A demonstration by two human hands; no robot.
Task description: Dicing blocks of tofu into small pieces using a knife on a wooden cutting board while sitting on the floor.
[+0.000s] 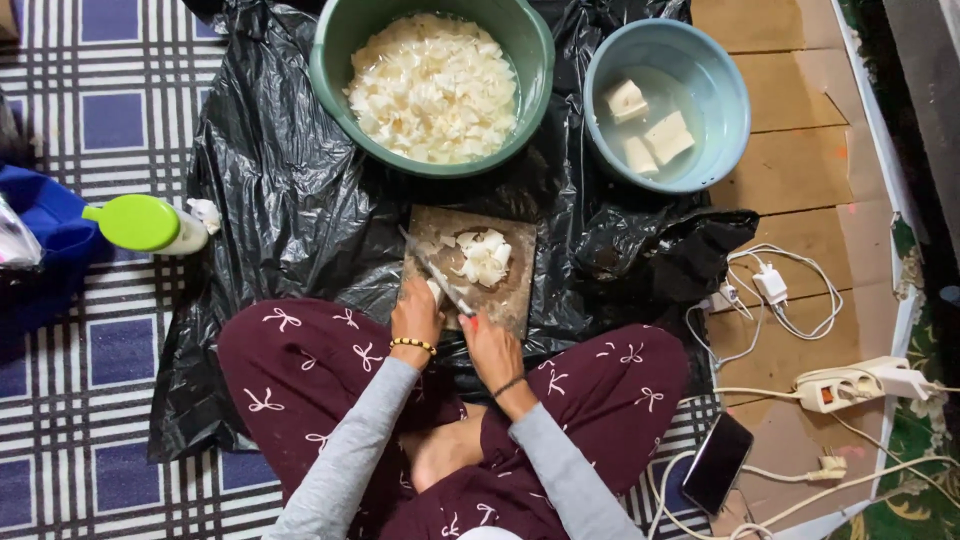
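Person sits cross-legged on the floor w/ a small wooden cutting board (505, 290) just in front of the knees, on a black plastic sheet (270, 200). Right hand (490, 345) is closed round the handle of a knife (437, 273), blade angled up-left across the board. Left hand (416, 315) is curled over a white piece (434, 291) at the board's near-left edge, fingers right beside the blade. A heap of cut white pieces (484, 256) lies mid-board.

Risks, as I judge them:
- Left fingertips sit v. close to the edge; a slip on a wet piece could nick them.
- Board is small and rests on crinkled plastic, so it may skid or rock under pressure.
- The heap takes up much of the board; pieces could roll off onto the plastic.
- Blue basin (668, 105), w/ water and three white blocks, stands near the power strip (850, 385), charger (770, 283) and phone (717, 463) to the right; a splash or tip there would be bad.

Room: green basin (432, 85), full of cut pieces, is just beyond the board, blue basin beside it, so forward room is tight. Legs hem in the near side. Left of the board is open plastic; a green-capped bottle (150, 225) lies well apart at the sheet's edge on the checked mat (90, 400).
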